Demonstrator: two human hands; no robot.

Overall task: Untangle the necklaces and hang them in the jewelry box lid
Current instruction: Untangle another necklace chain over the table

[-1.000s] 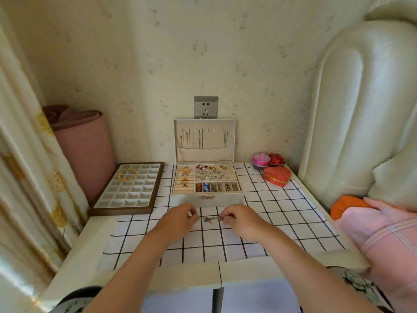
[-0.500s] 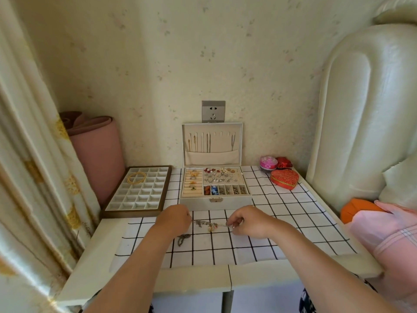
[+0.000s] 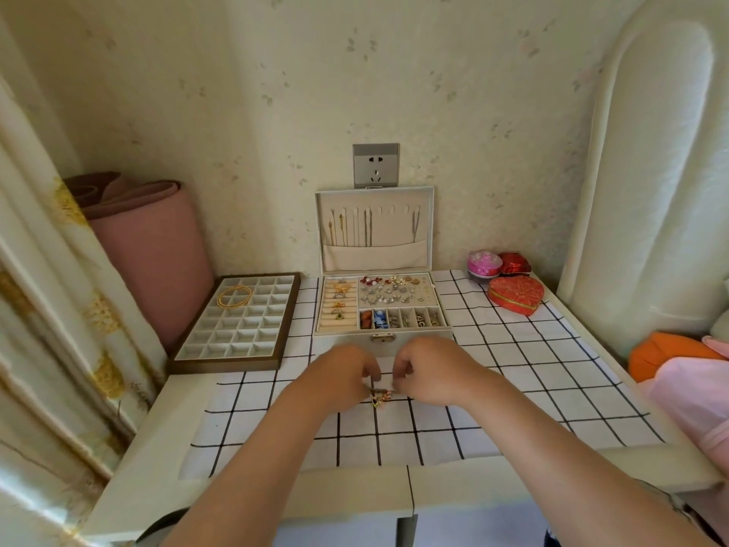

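A small tangle of necklace chains [image 3: 380, 395] hangs bunched between my two hands, just above the checked cloth. My left hand [image 3: 339, 379] pinches it from the left with curled fingers, and my right hand [image 3: 430, 369] pinches it from the right. Both hands sit close together right in front of the white jewelry box [image 3: 418, 336]. Its upright lid [image 3: 398, 227] stands against the wall, with several thin chains hanging from hooks on its left side and one at the right, above a fabric pocket.
A brown tray [image 3: 185, 359] with grid compartments and a gold bangle [image 3: 234, 297] lies at the left. A red heart-shaped box [image 3: 514, 296], a pink round box [image 3: 484, 264] and a red box [image 3: 514, 263] sit at the back right. A pink roll [image 3: 150, 246] leans at the left wall.
My hands have come together in front of the box, and the chain that was stretched out between them is now bunched into a small clump. The camera view shifted slightly.
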